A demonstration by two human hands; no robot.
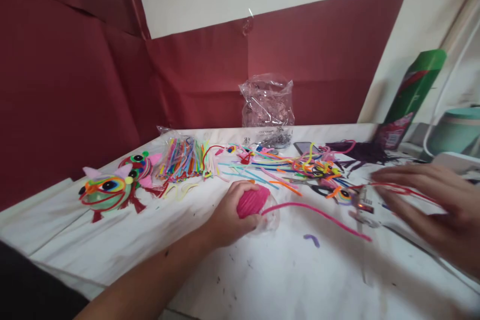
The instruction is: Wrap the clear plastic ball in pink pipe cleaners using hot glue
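My left hand (pixel 229 216) is closed round a clear ball partly wound with pink pipe cleaner (pixel 253 202), resting on the white table (pixel 285 280). A loose pink pipe cleaner tail (pixel 318 214) trails from the ball to the right across the table. My right hand (pixel 431 210) hovers at the right with its fingers stretched out and blurred, just over a red pipe cleaner (pixel 405 191), holding nothing I can make out.
A heap of coloured pipe cleaners (pixel 277 164) and a bagged bundle (pixel 183 157) lie behind. Two finished fish-like figures (pixel 112 189) sit at the left. A crumpled clear bag (pixel 267 105), a green box (pixel 410 95) and a teal container (pixel 459 130) stand at the back.
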